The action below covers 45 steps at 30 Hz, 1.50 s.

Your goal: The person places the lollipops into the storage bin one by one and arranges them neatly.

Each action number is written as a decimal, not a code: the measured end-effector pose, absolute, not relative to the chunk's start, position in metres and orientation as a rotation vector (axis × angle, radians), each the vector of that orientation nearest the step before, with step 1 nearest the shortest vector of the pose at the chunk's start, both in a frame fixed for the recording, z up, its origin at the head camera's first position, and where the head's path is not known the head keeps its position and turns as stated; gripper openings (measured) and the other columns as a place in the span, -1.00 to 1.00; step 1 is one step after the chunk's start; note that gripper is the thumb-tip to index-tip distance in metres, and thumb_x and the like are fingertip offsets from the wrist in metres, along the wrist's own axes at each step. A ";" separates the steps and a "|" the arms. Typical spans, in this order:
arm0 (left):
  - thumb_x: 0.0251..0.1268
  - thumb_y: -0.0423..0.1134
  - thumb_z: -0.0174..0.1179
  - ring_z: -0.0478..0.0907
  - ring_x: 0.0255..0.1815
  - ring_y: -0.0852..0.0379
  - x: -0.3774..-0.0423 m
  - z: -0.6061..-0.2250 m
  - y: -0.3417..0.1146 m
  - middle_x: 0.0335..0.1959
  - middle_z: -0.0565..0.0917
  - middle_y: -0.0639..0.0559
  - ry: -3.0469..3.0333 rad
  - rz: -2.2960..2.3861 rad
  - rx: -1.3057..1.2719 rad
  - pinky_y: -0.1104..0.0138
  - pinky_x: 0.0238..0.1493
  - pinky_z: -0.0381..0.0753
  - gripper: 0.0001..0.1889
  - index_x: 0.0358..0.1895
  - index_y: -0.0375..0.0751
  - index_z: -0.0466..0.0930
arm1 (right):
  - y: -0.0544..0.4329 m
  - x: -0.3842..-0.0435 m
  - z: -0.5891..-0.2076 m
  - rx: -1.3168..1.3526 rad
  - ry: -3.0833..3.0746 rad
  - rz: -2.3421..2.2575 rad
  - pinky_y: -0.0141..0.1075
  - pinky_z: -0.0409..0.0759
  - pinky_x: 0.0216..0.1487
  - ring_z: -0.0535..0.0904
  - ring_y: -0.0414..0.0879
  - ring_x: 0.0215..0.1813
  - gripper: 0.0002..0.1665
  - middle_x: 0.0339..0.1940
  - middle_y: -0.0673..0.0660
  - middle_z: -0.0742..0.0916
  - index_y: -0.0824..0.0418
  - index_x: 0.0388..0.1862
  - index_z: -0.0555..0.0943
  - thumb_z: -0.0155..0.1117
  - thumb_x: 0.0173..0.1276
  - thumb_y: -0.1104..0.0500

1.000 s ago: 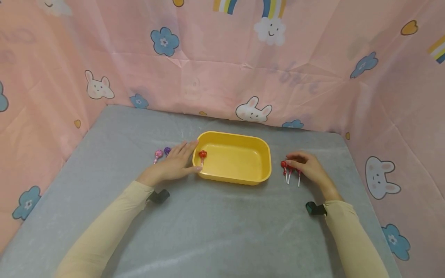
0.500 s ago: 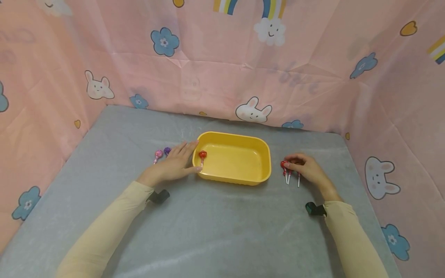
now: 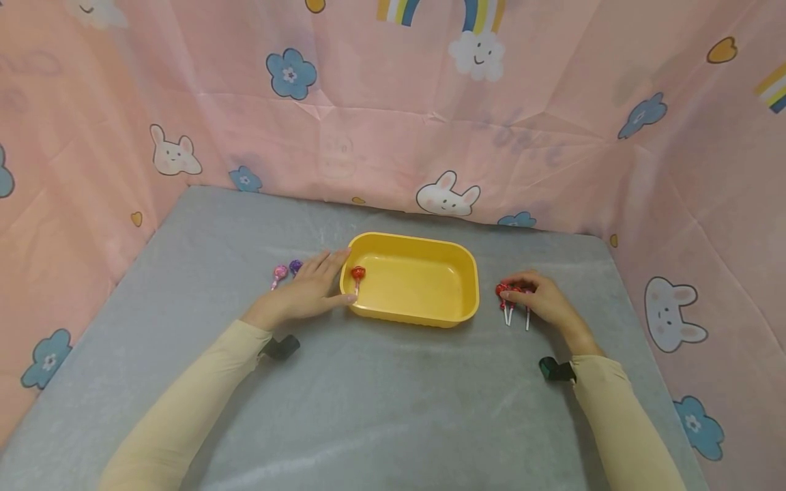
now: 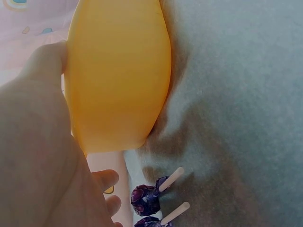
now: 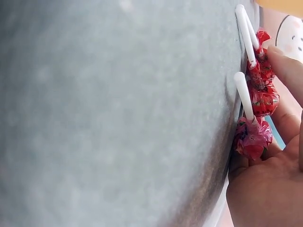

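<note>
Left hand [image 3: 305, 291] lies straight-fingered against the box [image 3: 410, 316], right hand [image 3: 545, 297] curls over lollipops [image 5: 262, 100] right of it, grip unclear, probably at the pick-up step, next calling for a firm pinch.

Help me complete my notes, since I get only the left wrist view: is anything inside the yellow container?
Observer: Yes, the head view shows a red lollipop inside the yellow container, at the end beside the left hand.

Operator: And where is the right hand?

Observer: The right hand is on the other side of the container, its fingers curled about the cluster of lollipops there.
</note>
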<state>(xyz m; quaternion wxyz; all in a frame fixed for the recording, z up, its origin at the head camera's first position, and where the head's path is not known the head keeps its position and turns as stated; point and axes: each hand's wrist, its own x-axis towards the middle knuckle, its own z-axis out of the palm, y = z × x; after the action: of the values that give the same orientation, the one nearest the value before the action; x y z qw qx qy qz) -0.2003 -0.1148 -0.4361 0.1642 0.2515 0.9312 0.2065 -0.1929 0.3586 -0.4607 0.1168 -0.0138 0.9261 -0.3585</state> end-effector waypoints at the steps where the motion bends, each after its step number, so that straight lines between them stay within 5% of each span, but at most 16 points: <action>1: 0.38 0.37 -0.06 -0.27 0.68 -0.19 -0.200 -0.436 -0.115 0.67 -0.13 -0.10 2.655 0.589 0.717 -0.08 0.65 -0.26 0.00 0.62 0.00 -0.39 | 0.358 -0.193 -0.461 -0.039 2.710 -1.046 -0.21 0.40 0.11 0.40 0.07 0.13 -0.38 0.21 0.27 0.56 0.23 0.18 0.59 0.32 0.34 -0.17; 23: 0.39 0.35 -0.03 -0.29 0.68 -0.18 -0.200 -0.436 -0.114 0.67 -0.14 -0.09 2.645 0.613 0.706 -0.09 0.65 -0.28 -0.01 0.62 0.03 -0.39 | 0.357 -0.194 -0.462 -0.051 2.748 -1.026 -0.33 0.42 -0.02 0.41 0.01 0.02 -0.46 0.10 0.21 0.61 0.21 0.08 0.65 0.33 0.34 -0.16; 33: 0.39 0.32 -0.01 -0.29 0.68 -0.19 -0.201 -0.437 -0.114 0.67 -0.13 -0.08 2.647 0.617 0.705 -0.10 0.65 -0.29 -0.01 0.62 0.04 -0.40 | 0.357 -0.195 -0.456 -0.007 2.702 -1.050 -0.42 0.50 -0.35 0.44 0.00 -0.12 -0.39 0.06 0.24 0.61 0.22 0.11 0.62 0.33 0.32 -0.21; 45: 0.38 0.36 -0.04 -0.29 0.68 -0.19 -0.201 -0.437 -0.114 0.67 -0.14 -0.08 2.645 0.611 0.713 -0.10 0.65 -0.28 -0.01 0.62 0.05 -0.42 | 0.354 -0.196 -0.449 -0.028 2.676 -1.096 -0.34 0.56 -0.43 0.55 -0.17 -0.26 -0.41 0.01 0.28 0.72 0.23 0.13 0.61 0.35 0.32 -0.16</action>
<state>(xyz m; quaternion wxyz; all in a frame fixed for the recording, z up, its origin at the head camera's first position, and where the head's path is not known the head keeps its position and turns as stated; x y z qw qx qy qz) -0.2007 -0.1145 -0.4370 0.1665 0.2505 0.9292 0.2147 -0.1965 0.3537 -0.4486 0.1244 -0.0096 0.9181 -0.3761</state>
